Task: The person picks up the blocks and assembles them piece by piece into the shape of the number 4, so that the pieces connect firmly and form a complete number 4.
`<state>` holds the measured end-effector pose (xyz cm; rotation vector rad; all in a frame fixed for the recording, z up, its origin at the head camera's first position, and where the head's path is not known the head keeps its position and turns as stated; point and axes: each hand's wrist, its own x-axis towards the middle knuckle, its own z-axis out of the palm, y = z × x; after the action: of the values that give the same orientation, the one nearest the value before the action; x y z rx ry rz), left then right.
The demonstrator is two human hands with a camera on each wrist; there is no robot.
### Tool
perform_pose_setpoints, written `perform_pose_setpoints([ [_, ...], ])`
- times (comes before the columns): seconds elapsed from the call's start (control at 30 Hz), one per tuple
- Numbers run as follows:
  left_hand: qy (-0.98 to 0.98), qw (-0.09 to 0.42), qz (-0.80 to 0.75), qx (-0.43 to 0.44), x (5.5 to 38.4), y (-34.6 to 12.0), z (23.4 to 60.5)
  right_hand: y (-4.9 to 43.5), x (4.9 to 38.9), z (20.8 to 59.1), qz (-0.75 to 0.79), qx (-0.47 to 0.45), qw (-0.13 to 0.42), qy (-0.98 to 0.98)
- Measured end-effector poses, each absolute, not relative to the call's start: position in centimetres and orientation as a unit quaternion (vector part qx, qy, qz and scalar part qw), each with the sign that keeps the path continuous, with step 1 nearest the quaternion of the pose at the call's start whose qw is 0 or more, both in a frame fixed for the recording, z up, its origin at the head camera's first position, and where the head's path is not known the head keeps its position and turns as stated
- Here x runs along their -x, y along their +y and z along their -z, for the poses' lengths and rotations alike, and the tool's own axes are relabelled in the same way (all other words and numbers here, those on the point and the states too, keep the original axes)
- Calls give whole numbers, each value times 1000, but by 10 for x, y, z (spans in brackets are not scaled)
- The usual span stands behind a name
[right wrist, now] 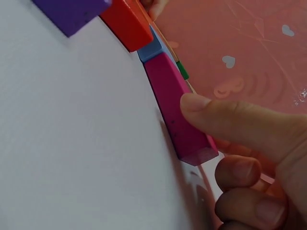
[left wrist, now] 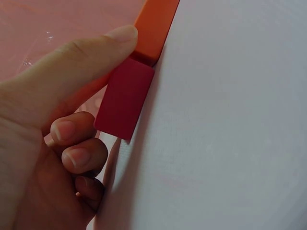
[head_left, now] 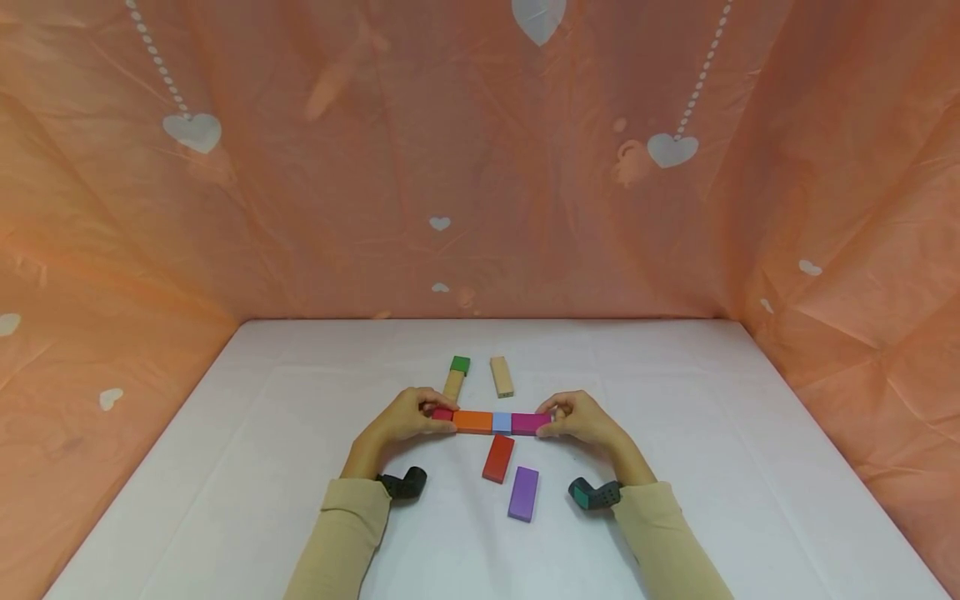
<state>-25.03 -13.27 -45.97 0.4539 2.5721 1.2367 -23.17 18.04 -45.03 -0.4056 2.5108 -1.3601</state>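
In the head view a row of blocks runs left to right: a crimson block (head_left: pixel 442 414), an orange block (head_left: pixel 472 422), a light blue block (head_left: pixel 502 423) and a magenta block (head_left: pixel 528 424), end against end. My left hand (head_left: pixel 411 413) pinches the row's left part, its thumb tip on the orange block close to the crimson one in the left wrist view. At the other end my right hand (head_left: pixel 585 417) pinches the magenta block between thumb and fingers. In the right wrist view its lower fingers curl beside the block's end. Whether the row touches the table I cannot tell.
A red block (head_left: pixel 498 458) and a purple block (head_left: pixel 523 494) lie in front of the row. Behind it are a plain wooden block (head_left: pixel 502 377) and another wooden block (head_left: pixel 453 385) with a green block (head_left: pixel 460 364) at its far end. An orange curtain (head_left: pixel 480 167) borders the white table (head_left: pixel 225 467).
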Motion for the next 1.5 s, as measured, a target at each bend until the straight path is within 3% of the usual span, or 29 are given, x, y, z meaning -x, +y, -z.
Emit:
perform_pose_setpoints([
  [0.93, 873, 119, -436, -181, 251, -131, 457, 186, 233, 452, 473, 146, 139, 857],
  [1.5, 875, 120, -436, -174, 250, -134, 460, 183, 240, 452, 514, 81, 147, 841],
])
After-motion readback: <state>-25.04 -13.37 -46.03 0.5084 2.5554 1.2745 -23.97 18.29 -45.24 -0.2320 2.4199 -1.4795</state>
